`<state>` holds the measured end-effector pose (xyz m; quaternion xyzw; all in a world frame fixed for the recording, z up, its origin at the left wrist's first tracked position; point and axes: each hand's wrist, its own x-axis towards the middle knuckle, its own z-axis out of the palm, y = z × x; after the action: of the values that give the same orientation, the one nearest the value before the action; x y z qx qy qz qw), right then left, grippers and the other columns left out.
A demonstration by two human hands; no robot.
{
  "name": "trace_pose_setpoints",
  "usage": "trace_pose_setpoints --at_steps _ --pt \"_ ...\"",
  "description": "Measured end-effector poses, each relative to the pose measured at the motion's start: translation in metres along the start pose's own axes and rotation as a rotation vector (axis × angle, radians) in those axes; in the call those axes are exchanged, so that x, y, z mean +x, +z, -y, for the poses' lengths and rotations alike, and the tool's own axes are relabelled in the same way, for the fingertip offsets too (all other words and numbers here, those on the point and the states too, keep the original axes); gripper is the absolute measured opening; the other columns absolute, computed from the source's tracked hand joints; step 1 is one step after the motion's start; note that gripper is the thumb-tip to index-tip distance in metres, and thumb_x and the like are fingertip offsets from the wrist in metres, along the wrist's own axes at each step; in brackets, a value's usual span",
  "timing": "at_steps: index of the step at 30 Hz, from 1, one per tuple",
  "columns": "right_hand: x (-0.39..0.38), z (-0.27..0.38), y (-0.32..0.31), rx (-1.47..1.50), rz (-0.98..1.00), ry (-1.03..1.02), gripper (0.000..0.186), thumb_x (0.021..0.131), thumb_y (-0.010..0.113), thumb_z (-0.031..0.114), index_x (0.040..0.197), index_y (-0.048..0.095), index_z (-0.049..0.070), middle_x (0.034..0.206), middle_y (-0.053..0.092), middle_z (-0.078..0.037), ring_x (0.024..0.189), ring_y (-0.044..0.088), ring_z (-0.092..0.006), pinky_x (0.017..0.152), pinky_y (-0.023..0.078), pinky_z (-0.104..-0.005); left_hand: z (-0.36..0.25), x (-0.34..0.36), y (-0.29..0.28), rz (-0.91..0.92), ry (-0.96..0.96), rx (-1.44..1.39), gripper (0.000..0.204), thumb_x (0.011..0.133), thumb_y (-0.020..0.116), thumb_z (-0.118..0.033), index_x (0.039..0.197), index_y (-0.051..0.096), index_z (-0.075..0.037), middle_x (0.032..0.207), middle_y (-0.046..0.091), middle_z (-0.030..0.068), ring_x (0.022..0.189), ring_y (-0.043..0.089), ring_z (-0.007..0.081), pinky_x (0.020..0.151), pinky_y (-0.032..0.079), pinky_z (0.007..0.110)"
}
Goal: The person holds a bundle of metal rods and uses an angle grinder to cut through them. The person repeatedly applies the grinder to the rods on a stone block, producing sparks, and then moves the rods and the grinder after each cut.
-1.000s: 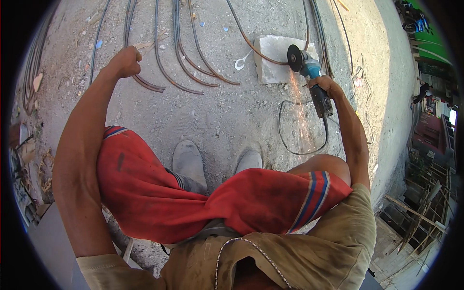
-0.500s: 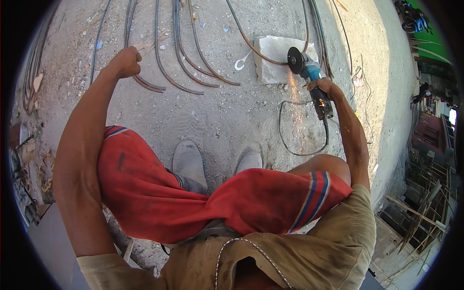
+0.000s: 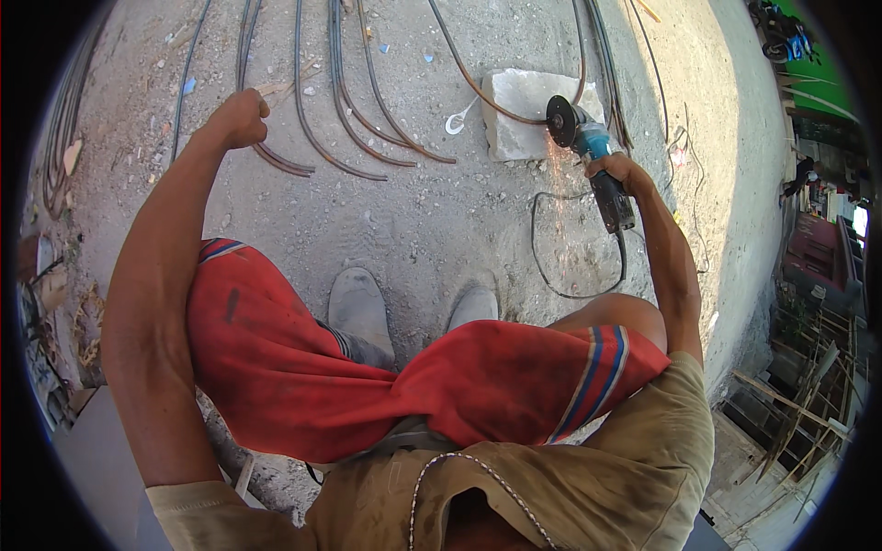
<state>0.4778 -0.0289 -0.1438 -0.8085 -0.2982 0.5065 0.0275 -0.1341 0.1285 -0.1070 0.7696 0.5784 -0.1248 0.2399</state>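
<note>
Closest to me are my tan shirt (image 3: pixel 551 496) and my red shorts (image 3: pixel 441 386), and just beyond them my two grey boots (image 3: pixel 360 308) planted on the gritty concrete floor (image 3: pixel 413 220). My right arm runs out along the right side, elbow bent, and my right hand (image 3: pixel 617 173) is wrapped tight around the body of the blue angle grinder (image 3: pixel 593 156), whose black cord (image 3: pixel 574 266) loops on the floor between the grinder and my boots. The grinder's disc (image 3: pixel 560 119) stands on edge against a curved steel rod (image 3: pixel 478 87) where that rod crosses the pale concrete block (image 3: pixel 524 110), and a thin spray of sparks falls from the disc toward me, so I judge the cut to be under way and not through; I cannot see how deep the disc sits. My left arm is raised and bent at the elbow, forearm reaching out to the left, and my left hand (image 3: pixel 241 118) is clenched into a fist over the near ends of a few bent steel rods (image 3: pixel 312 138) lying on the floor; whether it actually grips one I cannot tell. More long rods (image 3: pixel 377 92) lie side by side farther out toward the far edge of the floor, all whole as far as I can see, so much seems left to cut. A small white hook (image 3: pixel 455 121) lies just left of the block.
</note>
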Motion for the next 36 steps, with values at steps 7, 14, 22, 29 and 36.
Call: trace_pose_setpoints --at_steps 7,14,22,29,36 --pt "-0.002 -0.001 0.003 -0.070 -0.048 0.039 0.022 0.061 0.071 0.015 0.076 0.065 0.001 0.068 0.061 -0.007 0.052 0.057 -0.0170 0.049 0.047 -0.0311 -0.001 -0.002 -0.001 0.007 -0.026 0.009 0.033 0.064 0.055 -0.001 0.096 0.065 0.004 0.097 0.064 0.0249 0.096 0.062 0.0355 0.086 0.048 0.038" --pt "0.000 -0.010 0.003 -0.036 -0.009 -0.017 0.026 0.061 0.072 0.018 0.078 0.063 0.002 0.067 0.060 -0.007 0.050 0.057 -0.0170 0.046 0.047 -0.0310 0.026 0.004 0.017 -0.136 0.096 -0.019 0.015 0.061 0.056 -0.001 0.074 0.063 0.004 0.078 0.063 0.0256 0.078 0.063 0.0373 0.071 0.049 0.041" --pt "-0.009 0.018 0.004 0.007 0.025 -0.033 0.024 0.062 0.070 0.019 0.078 0.062 0.003 0.067 0.059 -0.007 0.050 0.056 -0.0165 0.047 0.046 -0.0292 0.034 0.005 0.020 -0.164 0.092 -0.002 0.005 0.060 0.055 -0.002 0.060 0.054 0.003 0.069 0.059 0.0258 0.069 0.061 0.0399 0.063 0.047 0.044" --pt "0.001 0.033 0.003 0.018 0.029 -0.058 0.022 0.062 0.070 0.016 0.078 0.065 0.002 0.068 0.060 -0.007 0.052 0.056 -0.0162 0.049 0.046 -0.0294 0.035 0.002 0.019 -0.173 0.089 -0.004 0.006 0.059 0.055 -0.002 0.063 0.056 0.003 0.072 0.061 0.0257 0.072 0.062 0.0386 0.065 0.048 0.043" --pt "0.013 0.018 0.001 0.037 0.023 -0.135 0.025 0.062 0.069 0.018 0.080 0.065 0.002 0.072 0.062 -0.008 0.052 0.057 -0.0169 0.049 0.047 -0.0304 0.026 0.001 0.016 -0.101 0.035 0.029 0.014 0.061 0.056 -0.002 0.073 0.061 0.003 0.078 0.063 0.0247 0.079 0.063 0.0372 0.070 0.050 0.040"
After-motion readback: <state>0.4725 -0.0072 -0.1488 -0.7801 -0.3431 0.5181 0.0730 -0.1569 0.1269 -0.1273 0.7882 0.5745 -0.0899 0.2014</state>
